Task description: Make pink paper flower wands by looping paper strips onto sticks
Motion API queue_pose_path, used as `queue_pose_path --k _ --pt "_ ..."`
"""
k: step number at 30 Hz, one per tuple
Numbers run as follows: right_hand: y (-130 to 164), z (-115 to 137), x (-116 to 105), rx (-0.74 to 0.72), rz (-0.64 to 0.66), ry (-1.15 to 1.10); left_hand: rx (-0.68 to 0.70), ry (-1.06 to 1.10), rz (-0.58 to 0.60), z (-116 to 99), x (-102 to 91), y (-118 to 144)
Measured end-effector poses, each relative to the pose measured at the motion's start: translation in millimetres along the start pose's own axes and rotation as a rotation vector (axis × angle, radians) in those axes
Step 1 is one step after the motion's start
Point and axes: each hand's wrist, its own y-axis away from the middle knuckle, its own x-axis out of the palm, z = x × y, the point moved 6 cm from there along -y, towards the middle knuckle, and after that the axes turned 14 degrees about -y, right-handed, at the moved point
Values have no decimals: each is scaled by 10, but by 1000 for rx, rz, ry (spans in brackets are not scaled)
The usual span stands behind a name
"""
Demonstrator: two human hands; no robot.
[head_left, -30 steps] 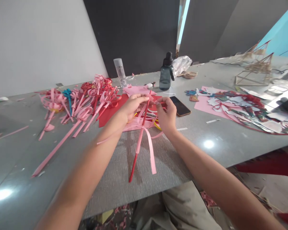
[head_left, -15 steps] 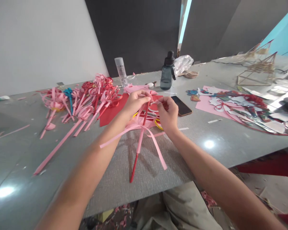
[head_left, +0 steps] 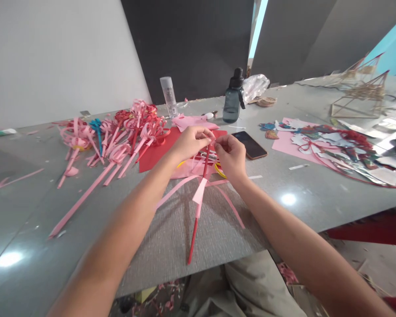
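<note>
I watch through one camera on the person's head, facing forward and down. From close above, it centres the hands [head_left: 231,155] and looks across the tabletop [head_left: 277,176] toward the dark panel [head_left: 191,48].

red stick [head_left: 193,242]: smooth, slight sheen; material unclear
pink strips [head_left: 199,192]: thin, paper-like, matt
red sheet [head_left: 152,154]: flat paper or card, matt
tabletop [head_left: 158,255]: fine-grained texture, glossy where light hits
dark bottle [head_left: 231,103]: smooth, translucent, looks like plastic
bag [head_left: 255,87]: crinkled clear plastic, shiny
phone [head_left: 251,144]: glossy glass-like face
trousers [head_left: 260,281]: matt cloth, creased
stick frame [head_left: 368,93]: thin, wood-like, matt
</note>
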Motion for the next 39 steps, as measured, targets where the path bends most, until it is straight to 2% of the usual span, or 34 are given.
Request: queue_pose_path --k 12,17,25,31,39 --pt "-4 -65 -19 15 22 32 10 -24 64 -106 1 45" --pt "-9 -74 -46 -31 -31 66 17 -31 65 -136 -2 63" --pt "-7 -40 -11 29 26 48 42 -26 81 -172 2 68" --pt "-13 -49 -26 65 -1 36 25 50 78 -187 -22 79" --pt "-10 -14 -20 62 -19 -28 11 91 131 -206 -25 106"
